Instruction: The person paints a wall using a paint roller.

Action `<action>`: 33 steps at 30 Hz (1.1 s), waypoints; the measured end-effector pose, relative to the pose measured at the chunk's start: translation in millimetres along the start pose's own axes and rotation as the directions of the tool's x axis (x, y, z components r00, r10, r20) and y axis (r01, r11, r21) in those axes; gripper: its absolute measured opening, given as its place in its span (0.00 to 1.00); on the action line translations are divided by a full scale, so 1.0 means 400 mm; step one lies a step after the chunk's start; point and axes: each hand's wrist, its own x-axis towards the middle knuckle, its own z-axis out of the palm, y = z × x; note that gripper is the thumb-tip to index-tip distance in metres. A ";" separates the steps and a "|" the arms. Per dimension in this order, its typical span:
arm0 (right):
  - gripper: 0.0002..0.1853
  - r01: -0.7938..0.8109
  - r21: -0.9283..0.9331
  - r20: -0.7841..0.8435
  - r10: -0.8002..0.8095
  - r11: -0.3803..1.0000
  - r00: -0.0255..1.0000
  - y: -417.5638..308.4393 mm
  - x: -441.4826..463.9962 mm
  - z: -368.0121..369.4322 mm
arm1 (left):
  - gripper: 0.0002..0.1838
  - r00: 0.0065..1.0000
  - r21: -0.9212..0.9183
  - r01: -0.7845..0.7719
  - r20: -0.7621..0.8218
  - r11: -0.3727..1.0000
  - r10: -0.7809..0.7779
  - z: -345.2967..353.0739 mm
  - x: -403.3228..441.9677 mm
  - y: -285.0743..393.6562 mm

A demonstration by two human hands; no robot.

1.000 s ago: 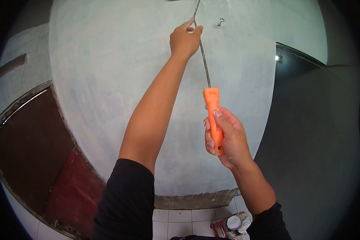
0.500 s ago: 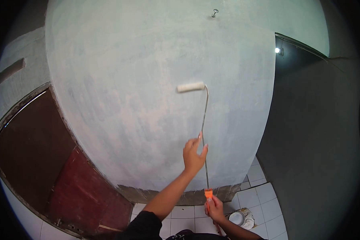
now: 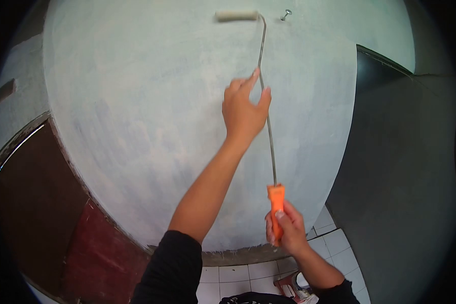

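Note:
A paint roller with a pale, narrow sleeve (image 3: 236, 16) is against the upper part of the wall (image 3: 187, 131), blurred by motion. Its long thin metal rod (image 3: 271, 147) runs down to an orange handle (image 3: 276, 202). My right hand (image 3: 287, 228) wraps round that handle, with the thumb on its front. Farther up, my left hand (image 3: 244, 109) steadies the rod loosely between index finger and thumb. Its other fingers are bent and partly hidden. The wall carries uneven, streaky whitish paint over a bluish and greenish ground.
A metal hook (image 3: 287, 14) sticks out of the wall right of the sleeve. At left is a dark red and brown door (image 3: 101, 253); at right, a dark doorway (image 3: 375, 76). On the white tiled floor (image 3: 233, 273), a paint container (image 3: 302, 280) stands by a small reddish stool (image 3: 287, 283).
Both hands have pushed the roller up the wall, from about mid-height to near the hook. The view has shifted slightly, and the paint container is now mostly behind my right arm.

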 end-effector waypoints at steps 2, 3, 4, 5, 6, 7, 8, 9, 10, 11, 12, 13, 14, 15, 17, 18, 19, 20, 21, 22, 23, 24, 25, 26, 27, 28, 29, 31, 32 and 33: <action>0.19 0.071 -0.066 0.020 -0.070 0.995 0.997 -0.081 0.064 0.055 | 0.26 1.000 0.009 -0.012 -0.002 1.000 0.012 0.004 0.124 -0.005; 0.19 0.080 -0.074 0.015 -0.079 0.994 0.997 -0.117 0.097 0.081 | 0.27 1.000 -0.010 0.011 0.016 1.000 -0.011 0.001 0.183 -0.002; 0.20 0.113 -0.072 0.028 -0.111 0.991 0.993 -0.151 0.130 0.105 | 0.27 1.000 0.002 -0.005 0.001 1.000 0.005 0.001 0.240 -0.002; 0.20 0.144 -0.070 0.042 -0.141 0.987 0.989 -0.181 0.159 0.127 | 0.27 1.000 0.015 -0.019 -0.014 1.000 0.019 0.001 0.292 -0.001; 0.20 0.151 -0.080 0.038 -0.149 0.985 0.988 -0.211 0.181 0.151 | 0.27 1.000 0.003 -0.021 -0.019 1.000 0.021 -0.003 0.337 0.004; 0.20 0.175 -0.089 0.042 -0.172 0.981 0.984 -0.240 0.201 0.174 | 0.28 1.000 -0.043 0.018 0.004 0.999 -0.018 -0.005 0.380 0.009; 0.20 0.197 -0.097 0.045 -0.193 0.976 0.980 -0.254 0.215 0.189 | 0.28 0.998 -0.088 0.059 0.033 0.994 -0.057 -0.007 0.406 0.011; 0.20 0.203 -0.101 0.039 -0.200 0.974 0.979 -0.257 0.223 0.194 | 0.28 0.998 -0.098 0.056 0.034 0.994 -0.053 0.000 0.418 0.005; 0.20 0.205 -0.118 0.034 -0.203 0.972 0.979 -0.258 0.228 0.195 | 0.29 0.999 -0.132 0.039 0.020 0.990 -0.037 0.008 0.423 -0.001; 0.20 0.208 -0.133 0.029 -0.206 0.969 0.978 -0.254 0.229 0.192 | 0.29 1.000 -0.165 0.021 0.006 0.986 -0.021 0.018 0.422 -0.007; 0.21 0.206 -0.126 0.052 -0.201 0.970 0.978 -0.230 0.229 0.168 | 0.29 1.000 -0.173 0.020 0.011 0.985 -0.018 0.028 0.400 -0.016; 0.21 0.207 -0.130 0.045 -0.203 0.970 0.978 -0.194 0.220 0.149 | 0.29 1.000 -0.240 0.028 0.015 0.970 -0.026 0.034 0.358 -0.025; 0.22 0.190 -0.116 0.017 -0.189 0.975 0.982 -0.145 0.200 0.131 | 0.30 0.999 -0.303 0.041 0.025 0.952 -0.035 0.038 0.305 -0.037; 0.22 0.175 -0.097 -0.011 -0.177 0.980 0.984 -0.089 0.175 0.111 | 0.29 0.998 -0.342 0.055 0.056 0.938 -0.038 0.035 0.238 -0.044; 0.23 0.105 -0.081 -0.068 -0.111 0.991 0.991 0.042 0.107 0.060 | 0.29 0.994 -0.350 0.079 0.104 0.934 -0.045 0.014 0.076 -0.062; 0.23 0.069 -0.091 -0.110 -0.079 0.993 0.991 0.121 0.071 0.031 | 0.29 0.991 -0.318 0.085 0.126 0.944 -0.046 0.004 -0.013 -0.073; 0.23 0.030 -0.097 -0.152 -0.045 0.995 0.987 0.198 0.030 0.009 | 0.29 0.988 -0.331 0.100 0.146 0.938 -0.054 0.001 -0.105 -0.089; 0.23 0.002 -0.095 -0.189 -0.020 0.995 0.982 0.269 -0.008 -0.002 | 0.30 0.985 -0.346 0.110 0.162 0.932 -0.056 -0.004 -0.178 -0.098; 0.23 -0.028 -0.096 -0.228 0.005 0.995 0.974 0.316 -0.036 -0.011 | 0.30 0.973 -0.345 0.163 0.208 0.924 -0.094 -0.023 -0.243 -0.094; 0.23 -0.017 -0.098 -0.233 -0.006 0.995 0.972 0.335 -0.046 -0.014 | 0.30 0.958 -0.341 0.217 0.254 0.915 -0.133 -0.033 -0.274 -0.092; 0.23 -0.026 -0.096 -0.220 0.004 0.995 0.976 0.348 -0.054 -0.014 | 0.30 0.958 -0.350 0.211 0.259 0.913 -0.122 -0.026 -0.272 -0.096; 0.23 -0.045 -0.097 -0.207 0.024 0.994 0.978 0.346 -0.061 -0.006 | 0.30 0.963 -0.360 0.197 0.245 0.912 -0.111 -0.029 -0.268 -0.095; 0.23 -0.048 -0.097 -0.215 0.026 0.994 0.976 0.336 -0.053 0.003 | 0.30 0.967 -0.367 0.186 0.233 0.911 -0.103 -0.037 -0.261 -0.093; 0.23 -0.020 -0.108 -0.215 -0.003 0.994 0.977 0.317 -0.032 0.011 | 0.29 0.972 -0.372 0.173 0.213 0.912 -0.098 -0.032 -0.235 -0.092; 0.23 0.008 -0.119 -0.211 -0.033 0.993 0.977 0.289 -0.006 0.023 | 0.29 0.970 -0.370 0.179 0.219 0.911 -0.102 -0.022 -0.196 -0.091; 0.23 0.024 -0.136 -0.214 -0.053 0.990 0.975 0.261 0.020 0.032 | 0.29 0.982 -0.349 0.113 0.182 0.930 -0.051 -0.008 -0.150 -0.094; 0.23 0.037 -0.138 -0.212 -0.066 0.990 0.975 0.223 0.047 0.043 | 0.28 0.990 -0.325 0.044 0.142 0.945 0.003 0.005 -0.100 -0.096; 0.23 0.056 -0.154 -0.207 -0.088 0.986 0.974 0.123 0.101 0.072 | 0.27 0.993 -0.300 -0.002 0.108 0.954 0.036 0.028 0.007 -0.083; 0.23 0.057 -0.167 -0.208 -0.092 0.984 0.974 0.070 0.125 0.085 | 0.27 0.995 -0.275 -0.017 0.092 0.961 0.044 0.042 0.061 -0.076; 0.23 0.091 -0.180 -0.189 -0.125 0.980 0.974 0.027 0.150 0.090 | 0.27 0.996 -0.248 -0.029 0.077 0.968 0.049 0.051 0.112 -0.066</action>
